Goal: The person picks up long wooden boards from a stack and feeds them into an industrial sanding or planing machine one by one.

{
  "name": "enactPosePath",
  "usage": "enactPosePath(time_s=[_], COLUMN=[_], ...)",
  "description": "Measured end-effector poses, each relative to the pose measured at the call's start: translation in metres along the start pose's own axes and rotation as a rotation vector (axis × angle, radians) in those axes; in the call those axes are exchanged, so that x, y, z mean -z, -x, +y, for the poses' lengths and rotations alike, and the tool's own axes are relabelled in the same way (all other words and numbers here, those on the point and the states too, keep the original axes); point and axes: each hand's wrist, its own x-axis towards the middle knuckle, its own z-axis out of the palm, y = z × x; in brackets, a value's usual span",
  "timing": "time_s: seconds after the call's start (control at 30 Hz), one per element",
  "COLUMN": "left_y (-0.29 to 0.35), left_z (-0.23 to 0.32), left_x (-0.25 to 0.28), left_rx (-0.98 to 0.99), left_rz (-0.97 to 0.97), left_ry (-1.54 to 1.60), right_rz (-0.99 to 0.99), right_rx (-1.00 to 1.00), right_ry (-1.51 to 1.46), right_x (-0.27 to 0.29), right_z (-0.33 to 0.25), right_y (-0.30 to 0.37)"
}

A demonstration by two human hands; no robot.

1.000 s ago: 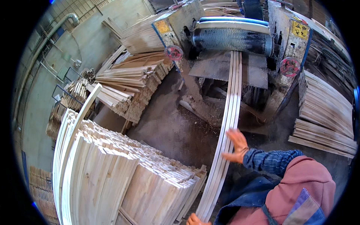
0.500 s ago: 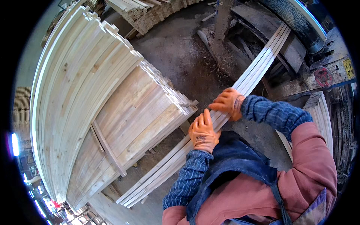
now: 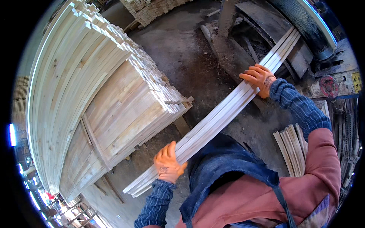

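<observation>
A bundle of several long, pale wooden strips [image 3: 216, 121] lies slantwise across my front, its far right end by the machine and its near left end over the floor. My left hand [image 3: 168, 163], in an orange glove, is closed around the strips near their lower left end. Farther along, my right hand [image 3: 260, 80], gloved alike, grips them toward the machine end, its fingers over the top. Both palms and the underside of the bundle are hidden.
A tall stack of wooden strips [image 3: 76, 76] stands at left, its uneven ends facing the middle. At far right are a machine with a dark ribbed cylinder [image 3: 304, 32] and a red handwheel [image 3: 328, 86]. More strips [image 3: 291, 148] lie beside my right arm.
My hands have moved apart along the bundle: the left toward its lower left end, the right up toward the machine. More strips now show beside my right arm.
</observation>
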Motion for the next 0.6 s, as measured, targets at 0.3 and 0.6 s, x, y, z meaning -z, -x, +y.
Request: enactPosePath(time_s=[0.3, 0.6], left_y=[-0.087, -0.079], left_z=[0.082, -0.045], left_x=[-0.026, 0.005], left_rx=[-0.113, -0.065], left_rz=[0.063, -0.696], left_ry=[-0.004, 0.623], right_rz=[0.018, 0.097], right_rx=[0.301, 0.235], right_ry=[-0.391, -0.101], right_x=[0.019, -0.006], right_z=[-0.174, -0.055], right_y=[-0.069, -0.025])
